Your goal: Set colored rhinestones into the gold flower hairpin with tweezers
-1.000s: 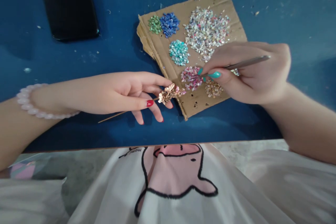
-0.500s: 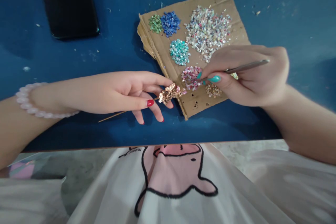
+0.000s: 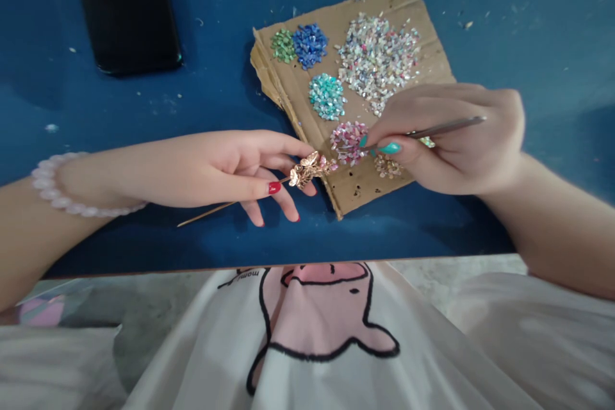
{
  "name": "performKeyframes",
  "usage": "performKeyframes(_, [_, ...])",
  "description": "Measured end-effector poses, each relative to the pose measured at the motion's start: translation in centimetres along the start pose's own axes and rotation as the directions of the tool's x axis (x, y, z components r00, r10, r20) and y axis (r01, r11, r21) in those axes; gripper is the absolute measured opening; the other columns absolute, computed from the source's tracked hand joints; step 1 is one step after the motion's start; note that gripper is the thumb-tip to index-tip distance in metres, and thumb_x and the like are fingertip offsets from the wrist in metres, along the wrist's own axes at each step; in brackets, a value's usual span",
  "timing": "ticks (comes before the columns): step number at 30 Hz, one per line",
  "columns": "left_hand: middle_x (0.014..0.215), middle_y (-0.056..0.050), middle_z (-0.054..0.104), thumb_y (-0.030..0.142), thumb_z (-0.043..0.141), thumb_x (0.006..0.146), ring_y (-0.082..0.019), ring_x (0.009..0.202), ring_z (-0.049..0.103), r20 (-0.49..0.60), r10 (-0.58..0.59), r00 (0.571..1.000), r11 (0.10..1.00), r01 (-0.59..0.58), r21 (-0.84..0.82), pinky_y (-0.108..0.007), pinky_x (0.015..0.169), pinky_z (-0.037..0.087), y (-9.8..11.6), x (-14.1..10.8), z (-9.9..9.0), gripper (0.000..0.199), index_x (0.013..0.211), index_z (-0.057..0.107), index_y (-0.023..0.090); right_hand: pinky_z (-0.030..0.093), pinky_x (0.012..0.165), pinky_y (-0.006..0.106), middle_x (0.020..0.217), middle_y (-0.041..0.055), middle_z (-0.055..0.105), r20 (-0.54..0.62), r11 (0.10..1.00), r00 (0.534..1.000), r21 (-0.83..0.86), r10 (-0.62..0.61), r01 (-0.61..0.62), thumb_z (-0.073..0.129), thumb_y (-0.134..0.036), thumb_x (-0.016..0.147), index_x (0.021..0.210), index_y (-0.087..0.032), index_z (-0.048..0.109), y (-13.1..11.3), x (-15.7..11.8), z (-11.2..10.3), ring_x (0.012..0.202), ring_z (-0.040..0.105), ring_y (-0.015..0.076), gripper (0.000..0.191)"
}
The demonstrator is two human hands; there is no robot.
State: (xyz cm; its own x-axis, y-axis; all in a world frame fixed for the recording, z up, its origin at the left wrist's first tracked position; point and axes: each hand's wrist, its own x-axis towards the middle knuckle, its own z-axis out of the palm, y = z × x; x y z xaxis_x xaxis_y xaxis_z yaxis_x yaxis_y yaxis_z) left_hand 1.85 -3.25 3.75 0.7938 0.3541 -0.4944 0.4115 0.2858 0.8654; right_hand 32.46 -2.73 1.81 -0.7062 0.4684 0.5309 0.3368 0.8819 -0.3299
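Observation:
My left hand is closed on a gold hairpin, thumb and fingers around its thin stick just below the metal flowers. The hairpin's pointed end sticks out below the wrist, and pink chips sit at its flowered tip. My right hand pinches metal tweezers, whose tips rest in a small pile of pink chips. Whether a chip is between the tips is too small to tell. The pile lies on a piece of cardboard, close to the flowered end of the hairpin.
Other chip piles share the cardboard: green, blue, turquoise, a large pale mixed one and a beige one. A black phone lies at upper left on the blue table, among scattered bits.
Hardly anything differs. Both hands keep their holds, and the tweezers stay at the pink pile with their rear end slightly lower and further left.

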Motion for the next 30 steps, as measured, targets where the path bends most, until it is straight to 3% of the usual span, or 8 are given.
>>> performKeyframes(8, [0.138,-0.011,0.077,0.029,0.048,0.110,-0.024,0.113,0.081,0.007,0.026,1.000,0.999,-0.026,0.019,-0.032,0.087,0.069,0.09,-0.05,-0.03,0.065,0.173,0.032,0.021,0.058,0.065,0.033,0.083,-0.0004,0.077,0.002,1.000,1.000,0.031,0.004,-0.004,0.049,-0.033,0.113,0.102,-0.027,0.069,0.11,0.16,0.16,0.073,0.075,0.0167,0.023])
performKeyframes(14, [0.150,-0.015,0.070,0.029,0.047,0.110,-0.029,0.121,0.079,-0.002,-0.019,1.000,1.000,0.019,0.012,-0.042,0.097,0.068,0.17,-0.07,0.07,0.069,0.175,0.026,0.020,0.058,0.065,0.032,0.087,0.0009,0.079,0.003,0.999,1.000,0.046,-0.003,0.003,0.052,-0.030,0.113,0.103,-0.025,0.069,0.10,0.13,0.20,0.076,0.076,0.0165,0.020])
performKeyframes(21, [0.150,-0.014,0.070,0.031,0.050,0.109,-0.026,0.114,0.081,-0.026,-0.016,1.000,1.000,0.016,0.003,-0.031,0.085,0.069,-0.05,0.03,0.08,0.068,0.173,0.031,0.020,0.060,0.071,0.032,0.091,0.0023,0.078,0.035,0.999,0.999,0.046,0.026,-0.027,0.048,-0.029,0.115,0.105,-0.023,0.067,-0.24,0.00,0.03,0.083,0.077,0.0170,0.023])
performKeyframes(30, [0.146,-0.012,0.073,0.030,0.047,0.110,-0.027,0.117,0.080,-0.022,-0.021,1.000,1.000,0.021,0.011,-0.034,0.087,0.070,0.05,-0.02,0.06,0.069,0.175,0.026,0.019,0.058,0.070,0.031,0.086,0.0009,0.075,0.007,0.997,0.999,0.073,0.031,-0.032,0.055,-0.025,0.112,0.102,-0.024,0.068,-0.36,0.18,-0.22,0.078,0.074,0.0158,0.016])
